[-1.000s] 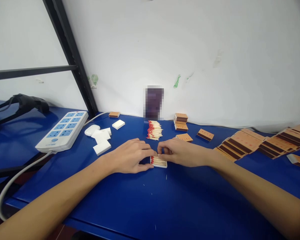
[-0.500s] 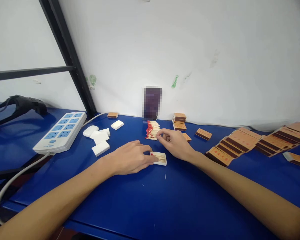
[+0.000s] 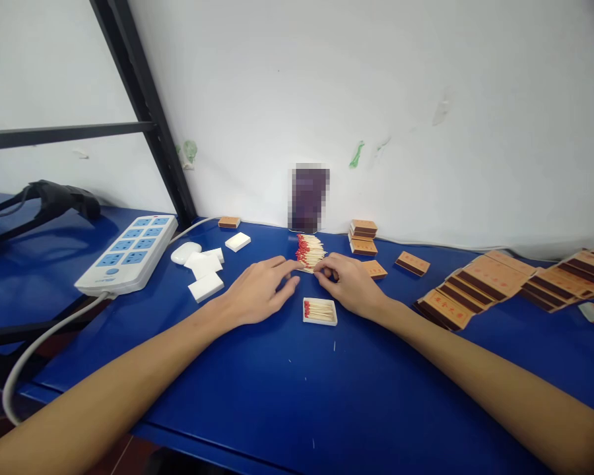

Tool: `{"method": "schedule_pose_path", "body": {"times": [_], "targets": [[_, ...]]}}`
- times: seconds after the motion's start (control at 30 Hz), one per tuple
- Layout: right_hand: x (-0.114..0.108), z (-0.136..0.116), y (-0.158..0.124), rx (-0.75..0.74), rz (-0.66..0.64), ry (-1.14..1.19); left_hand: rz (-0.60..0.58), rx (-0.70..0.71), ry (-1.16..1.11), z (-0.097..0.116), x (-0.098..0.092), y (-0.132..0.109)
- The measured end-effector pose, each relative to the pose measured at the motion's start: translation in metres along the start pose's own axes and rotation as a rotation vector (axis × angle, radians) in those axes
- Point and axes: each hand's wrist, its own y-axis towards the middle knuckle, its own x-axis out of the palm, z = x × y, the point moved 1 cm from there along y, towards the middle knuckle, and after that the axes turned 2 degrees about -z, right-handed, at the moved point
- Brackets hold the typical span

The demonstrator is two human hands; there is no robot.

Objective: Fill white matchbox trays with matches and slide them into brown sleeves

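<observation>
A loose pile of red-tipped matches (image 3: 309, 251) lies on the blue table (image 3: 287, 396) near the wall. My left hand (image 3: 261, 289) rests flat beside it, fingers stretched out, index tip touching the pile's near left edge. My right hand (image 3: 350, 282) is curled at the pile's near right edge, fingertips pinched on a few matches. Just in front of both hands sits a small white tray (image 3: 319, 311) partly filled with matches; neither hand touches it.
Empty white trays (image 3: 205, 287) and a white mouse (image 3: 185, 252) lie left, by a power strip (image 3: 129, 253) with its cable. Orange matchbox sleeves are stacked (image 3: 363, 237) behind and fanned out in rows (image 3: 480, 284) at right. A black frame post (image 3: 143, 112) rises at back left.
My left hand let go of the filled tray and moved forward to the match pile. My right hand stayed at the pile's edge. The view shifted slightly.
</observation>
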Motion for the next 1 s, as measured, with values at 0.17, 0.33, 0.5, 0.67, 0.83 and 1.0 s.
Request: {"method": "schedule_pose_path", "body": {"times": [0.17,0.33,0.5,0.67,0.83,1.0], "targets": [[0.002,0.000,0.000,-0.016,-0.002,0.010,-0.045,-0.129,0.101,-0.011,0.013,0.003],[0.005,0.003,0.001,-0.025,0.024,0.015,-0.122,-0.149,0.174,-0.011,0.015,0.003],[0.005,0.003,0.000,-0.037,0.024,0.008,-0.124,-0.118,0.151,-0.011,0.015,0.002],[0.005,0.003,0.000,-0.025,0.009,0.007,-0.110,-0.100,0.110,-0.011,0.014,0.003],[0.005,0.003,0.000,-0.032,0.001,-0.001,-0.108,-0.094,0.092,-0.011,0.013,0.004],[0.004,0.002,-0.001,-0.068,0.006,-0.014,-0.116,-0.087,0.078,-0.012,0.013,0.003]]}}
